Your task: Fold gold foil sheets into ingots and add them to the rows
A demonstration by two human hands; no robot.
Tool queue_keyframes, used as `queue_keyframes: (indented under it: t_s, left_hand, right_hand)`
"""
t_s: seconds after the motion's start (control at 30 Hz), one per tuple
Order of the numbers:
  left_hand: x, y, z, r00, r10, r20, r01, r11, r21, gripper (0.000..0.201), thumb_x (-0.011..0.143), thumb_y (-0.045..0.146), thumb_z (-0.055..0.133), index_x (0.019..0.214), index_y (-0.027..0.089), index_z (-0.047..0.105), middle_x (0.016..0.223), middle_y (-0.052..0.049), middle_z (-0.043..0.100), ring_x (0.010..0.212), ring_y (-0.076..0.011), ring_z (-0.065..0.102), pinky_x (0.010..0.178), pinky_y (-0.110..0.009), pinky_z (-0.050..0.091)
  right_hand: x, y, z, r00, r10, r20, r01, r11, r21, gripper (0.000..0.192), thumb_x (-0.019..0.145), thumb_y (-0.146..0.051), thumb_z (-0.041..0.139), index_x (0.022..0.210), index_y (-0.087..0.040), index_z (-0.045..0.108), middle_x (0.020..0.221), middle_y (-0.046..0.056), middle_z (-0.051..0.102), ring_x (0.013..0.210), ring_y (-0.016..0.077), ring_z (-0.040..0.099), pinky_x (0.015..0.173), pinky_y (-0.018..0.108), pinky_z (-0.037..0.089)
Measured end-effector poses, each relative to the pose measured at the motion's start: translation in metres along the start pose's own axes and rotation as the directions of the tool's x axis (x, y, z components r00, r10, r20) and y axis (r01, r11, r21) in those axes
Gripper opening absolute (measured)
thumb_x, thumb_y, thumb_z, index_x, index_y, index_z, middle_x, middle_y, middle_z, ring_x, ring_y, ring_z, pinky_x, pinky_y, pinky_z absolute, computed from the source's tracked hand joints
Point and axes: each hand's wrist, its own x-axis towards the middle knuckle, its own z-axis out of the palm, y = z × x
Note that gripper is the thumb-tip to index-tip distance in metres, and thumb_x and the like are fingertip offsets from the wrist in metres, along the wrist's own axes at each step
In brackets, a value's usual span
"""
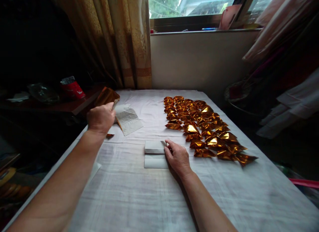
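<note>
My left hand (101,119) grips a gold foil sheet (107,96) and lifts it off a small stack of foil paper (128,120) lying white side up near the table's left edge. My right hand (177,157) rests on the right edge of a partly folded whitish sheet (155,154) in the middle of the white-covered table (139,198). Its fingertips press on the fold. To the right, several folded gold foil ingots (203,127) lie in rows.
A dark side shelf on the left carries a red packet (72,88) and a glass dish (43,92). A curtain (117,36) and a window sill (204,31) stand behind the table. Cloth hangs at the right. A small foil scrap (110,136) lies by my left wrist.
</note>
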Motion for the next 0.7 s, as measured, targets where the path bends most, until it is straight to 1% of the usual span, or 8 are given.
queue_keyframes:
  t_s: [0.03,0.07,0.1,0.2,0.27,0.4,0.57,0.7]
  left_hand:
    - [-0.001,0.009,0.010,0.998,0.052,0.032,-0.053,0.997,0.047,0.040,0.095,0.029,0.036,0.118,0.015,0.064,0.107,-0.019,0.070,0.100,-0.0368,0.066,0.079,-0.043,0.049]
    - [-0.003,0.018,0.023,0.987,0.124,0.101,-0.132,0.988,0.074,0.039,0.094,0.026,0.036,0.118,0.014,0.064,0.107,-0.020,0.071,0.100,-0.0364,0.067,0.078,-0.042,0.050]
    - [-0.006,0.027,0.036,0.975,0.169,0.147,-0.180,0.982,0.065,0.037,0.093,0.022,0.038,0.117,0.014,0.065,0.106,-0.019,0.072,0.099,-0.0348,0.068,0.077,-0.040,0.051]
    - [-0.019,0.046,0.072,0.941,0.251,0.226,-0.264,0.964,0.032,0.033,0.091,0.021,0.042,0.109,0.015,0.069,0.100,-0.017,0.074,0.095,-0.0322,0.070,0.076,-0.038,0.052]
    - [-0.026,0.050,0.085,0.917,0.297,0.266,-0.310,0.951,0.006,0.029,0.091,0.026,0.046,0.103,0.016,0.071,0.100,-0.015,0.074,0.095,-0.0311,0.070,0.077,-0.036,0.052]
    - [-0.027,0.046,0.087,0.879,0.363,0.308,-0.377,0.926,-0.018,0.032,0.092,0.040,0.049,0.104,0.018,0.070,0.105,-0.013,0.074,0.098,-0.0303,0.069,0.079,-0.035,0.052]
    - [-0.014,0.048,0.080,0.830,0.412,0.375,-0.444,0.896,-0.003,0.024,0.090,0.034,0.057,0.098,0.016,0.070,0.106,-0.014,0.072,0.101,-0.0292,0.068,0.081,-0.034,0.052]
    - [-0.009,0.054,0.084,0.815,0.406,0.413,-0.452,0.892,0.017,0.025,0.094,0.034,0.059,0.105,0.013,0.066,0.108,-0.010,0.069,0.099,-0.0226,0.066,0.087,-0.041,0.054]
  right_hand:
    - [0.000,-0.001,-0.001,1.000,0.005,0.005,-0.005,1.000,-0.001,0.029,0.086,-0.026,0.057,0.112,-0.024,0.068,0.089,0.003,0.075,0.083,0.0200,0.068,0.077,0.028,0.044]
    - [0.000,-0.001,-0.001,1.000,0.009,0.010,-0.009,1.000,-0.001,0.028,0.087,-0.026,0.056,0.112,-0.024,0.068,0.089,0.003,0.075,0.084,0.0200,0.068,0.077,0.029,0.044]
    - [0.000,-0.002,-0.002,1.000,0.012,0.017,-0.012,1.000,-0.001,0.028,0.087,-0.025,0.056,0.112,-0.024,0.068,0.090,0.003,0.075,0.084,0.0200,0.068,0.078,0.029,0.043]
    - [0.001,-0.003,-0.003,0.999,0.015,0.031,-0.015,1.000,0.003,0.028,0.087,-0.024,0.056,0.113,-0.023,0.068,0.089,0.002,0.075,0.085,0.0199,0.068,0.079,0.029,0.043]
    - [0.001,-0.003,-0.002,0.999,0.015,0.031,-0.015,1.000,0.003,0.029,0.087,-0.024,0.056,0.114,-0.023,0.068,0.089,0.002,0.075,0.085,0.0199,0.068,0.079,0.029,0.044]
    - [0.001,0.001,0.000,1.000,0.008,0.029,-0.008,1.000,0.002,0.029,0.088,-0.025,0.056,0.114,-0.024,0.068,0.090,0.003,0.075,0.085,0.0200,0.068,0.079,0.029,0.044]
    - [0.000,0.003,0.001,1.000,-0.005,0.028,0.005,1.000,-0.001,0.029,0.088,-0.027,0.056,0.115,-0.025,0.068,0.092,0.003,0.075,0.086,0.0201,0.068,0.079,0.029,0.043]
    - [0.000,-0.001,-0.001,0.999,0.018,0.032,-0.017,1.000,-0.013,0.029,0.087,-0.025,0.057,0.114,-0.024,0.068,0.091,0.003,0.075,0.085,0.0205,0.068,0.079,0.030,0.044]
